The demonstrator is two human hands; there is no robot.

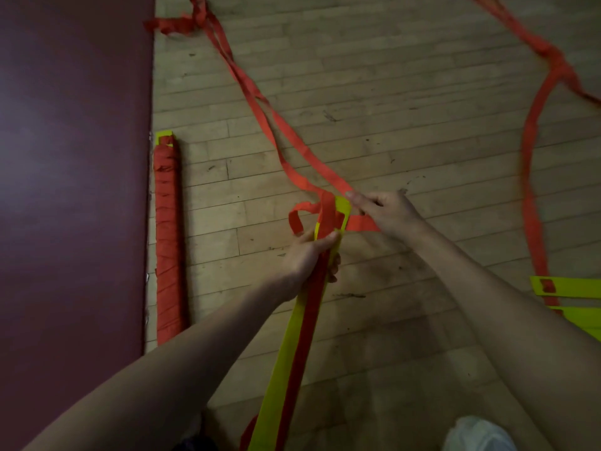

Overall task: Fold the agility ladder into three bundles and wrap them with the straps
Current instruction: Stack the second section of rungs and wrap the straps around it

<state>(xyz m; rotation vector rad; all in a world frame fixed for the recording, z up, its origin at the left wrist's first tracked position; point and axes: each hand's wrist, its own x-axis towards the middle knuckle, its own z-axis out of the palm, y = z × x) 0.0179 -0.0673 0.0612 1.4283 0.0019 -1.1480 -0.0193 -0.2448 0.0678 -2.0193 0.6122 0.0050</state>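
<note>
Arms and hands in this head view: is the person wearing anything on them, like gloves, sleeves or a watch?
Nothing that shows. The left hand and right hand are bare: no gloves, no rings visible. The left forearm and right forearm are bare to the picture's edge: no sleeve, watch or wristband. The dim light could hide small marks.

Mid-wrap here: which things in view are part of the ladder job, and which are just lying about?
Job:
- rung bundle, gripped by the left hand
- orange strap, pinched by the right hand
- wrapped bundle, lying beside the mat
- loose rungs and their trailing strap

Lying about:
- maroon mat
- white shoe
- wooden floor
</note>
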